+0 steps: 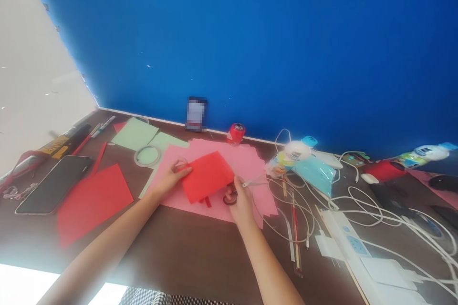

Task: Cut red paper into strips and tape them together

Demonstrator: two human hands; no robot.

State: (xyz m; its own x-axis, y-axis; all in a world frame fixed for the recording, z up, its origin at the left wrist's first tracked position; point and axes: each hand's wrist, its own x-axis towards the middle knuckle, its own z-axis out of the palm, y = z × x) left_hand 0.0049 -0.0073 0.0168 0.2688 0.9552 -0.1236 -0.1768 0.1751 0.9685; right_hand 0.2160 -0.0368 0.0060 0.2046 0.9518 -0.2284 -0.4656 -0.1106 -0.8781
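My left hand (171,177) pinches the left edge of a folded red paper (207,176) and holds it just above a stack of pink sheets (246,162). My right hand (240,202) grips red-handled scissors (236,193) at the paper's right side. The blades point right, towards the cables. Thin red strips hang from the paper's lower edge.
A red sheet (93,200) and a phone (53,183) lie at the left, with green sheets (138,134), a tape ring (146,156) and pens behind. White cables (358,200), a power strip (348,243), glue bottles (293,152) and a small red jar (235,132) crowd the right, against a blue wall.
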